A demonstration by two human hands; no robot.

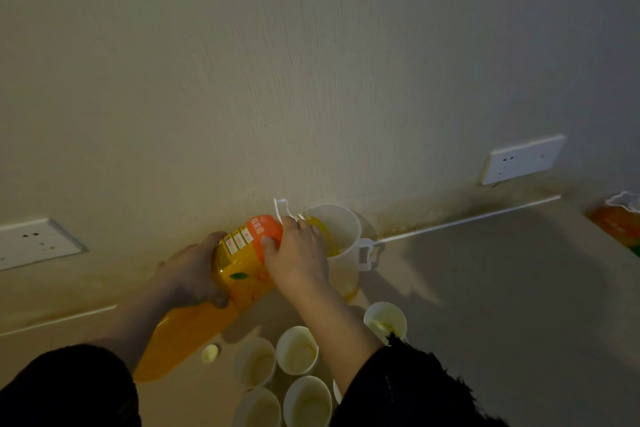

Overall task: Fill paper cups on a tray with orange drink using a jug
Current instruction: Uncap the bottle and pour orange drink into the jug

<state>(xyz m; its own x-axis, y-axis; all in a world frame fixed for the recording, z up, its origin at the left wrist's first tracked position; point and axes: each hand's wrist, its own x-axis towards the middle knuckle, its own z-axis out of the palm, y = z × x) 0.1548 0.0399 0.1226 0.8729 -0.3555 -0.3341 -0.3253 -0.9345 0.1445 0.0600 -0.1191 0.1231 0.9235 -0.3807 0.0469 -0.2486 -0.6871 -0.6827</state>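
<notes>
Orange drink (180,333) streaming from tilted clear plastic bottle (249,253) into white plastic jug (341,236) by the wall (311,80), left hand (192,274) clasping the belly, right hand (298,256) the neck for control, white paper cups (297,350) waiting in front

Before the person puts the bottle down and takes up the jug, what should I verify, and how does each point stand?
1. Mouth of the bottle in the jug opening: ok.
2. Both left hand and right hand grip the bottle: ok.
3. Enough drink in the jug: cannot tell.
4. The paper cups in view upright, mouths open: ok.
5. The bottle cap at hand beside the cups: ok.
6. A tray under the cups: cannot tell.
</notes>
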